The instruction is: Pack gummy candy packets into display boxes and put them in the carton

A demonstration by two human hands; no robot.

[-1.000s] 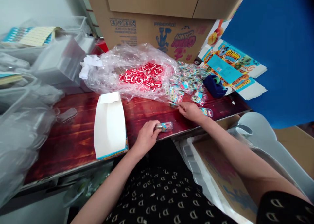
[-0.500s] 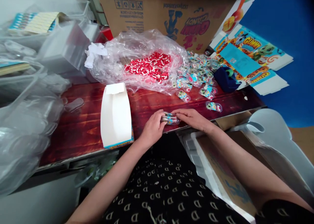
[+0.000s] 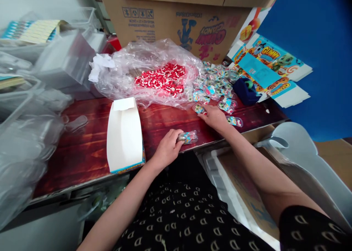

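My left hand (image 3: 167, 148) is closed on a small stack of clear candy packs (image 3: 188, 137) at the near edge of the red wooden table (image 3: 82, 144). My right hand (image 3: 214, 117) reaches forward, its fingers on a single candy pack (image 3: 198, 109) at the near side of a heap of packs (image 3: 214, 86). Another loose pack (image 3: 234, 121) lies just right of that hand. An open white carton (image 3: 123, 135) lies left of my left hand. A clear bag of red and white gummies (image 3: 161, 78) sits behind.
A large Gummy Candy cardboard box (image 3: 178, 27) stands at the back. Flat printed cartons (image 3: 271, 73) lie at the right beside a dark blue object (image 3: 246, 91). Clear plastic trays and bags (image 3: 30, 108) crowd the left. A grey plastic chair (image 3: 299, 148) stands at the right.
My right hand left the stack held by my left hand and moved forward to a pack by the heap. My left hand stayed on the stack.
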